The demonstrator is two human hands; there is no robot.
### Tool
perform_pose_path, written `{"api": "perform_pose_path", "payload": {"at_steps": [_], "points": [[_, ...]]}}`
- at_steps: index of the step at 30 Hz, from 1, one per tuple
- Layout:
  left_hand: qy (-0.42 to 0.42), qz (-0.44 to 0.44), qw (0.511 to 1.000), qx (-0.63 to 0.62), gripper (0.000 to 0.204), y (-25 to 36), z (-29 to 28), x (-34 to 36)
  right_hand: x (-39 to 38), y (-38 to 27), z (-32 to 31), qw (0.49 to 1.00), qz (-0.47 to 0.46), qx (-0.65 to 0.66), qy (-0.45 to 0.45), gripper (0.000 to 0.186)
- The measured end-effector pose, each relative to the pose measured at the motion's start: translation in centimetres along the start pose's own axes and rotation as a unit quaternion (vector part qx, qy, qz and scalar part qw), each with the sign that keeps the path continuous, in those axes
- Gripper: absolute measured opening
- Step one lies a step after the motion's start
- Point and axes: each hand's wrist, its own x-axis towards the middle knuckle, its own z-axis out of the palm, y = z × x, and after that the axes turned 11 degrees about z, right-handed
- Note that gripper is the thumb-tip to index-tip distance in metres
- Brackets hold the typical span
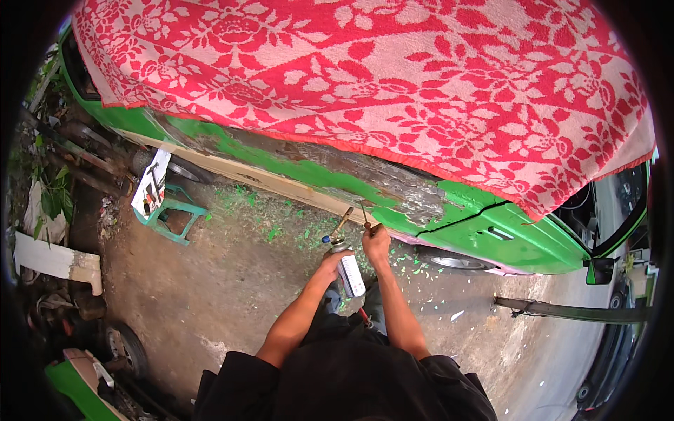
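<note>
My left hand (331, 264) is closed around a gas torch (351, 277) with a white canister, a blue knob and a brass nozzle that angles up toward the car. No flame can be made out. Just to its right, my right hand (376, 243) grips a thin-shafted hand tool (364, 212) with a brownish handle, its tip up near the car's side. The green car (491, 238) has paint stripped in ragged patches, baring a grey-brown surface (309, 156). Green flakes (274, 228) lie scattered on the ground below.
A red-and-pink floral blanket (365, 77) covers the car's upper part. Left of me stands a teal stool (172, 217) with tools on a white sheet (153, 184). A loose wheel (126, 349) and scrap parts line the left edge; a dark beam (569, 309) reaches in from the right.
</note>
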Motion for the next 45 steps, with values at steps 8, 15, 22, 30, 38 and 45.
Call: {"api": "perform_pose_path", "payload": {"at_steps": [8,15,22,30,38,45], "points": [[-0.006,0.020,1.000,0.017,0.024,1.0,0.4,0.0,0.5,0.4,0.6,0.999,-0.007,0.044,-0.003,0.013],[-0.005,0.007,1.000,0.004,0.024,0.8,-0.9,0.2,0.5,0.8,0.6,0.999,-0.026,0.047,0.000,0.014],[-0.004,0.008,1.000,-0.001,0.022,1.1,-0.5,-0.4,0.2,-0.3,1.2,0.999,-0.024,0.030,0.011,0.018],[-0.018,0.016,1.000,0.006,0.023,2.5,0.2,-1.0,1.2,-0.1,2.3,0.998,-0.052,-0.006,0.021,0.011],[0.001,0.018,1.000,0.005,0.023,1.9,-1.2,-0.9,-1.0,0.0,1.3,0.997,-0.067,0.029,0.018,0.010],[-0.001,-0.008,1.000,0.001,0.022,1.7,-0.2,-0.4,-0.1,0.0,0.4,0.997,-0.081,0.011,0.014,0.008]]}}
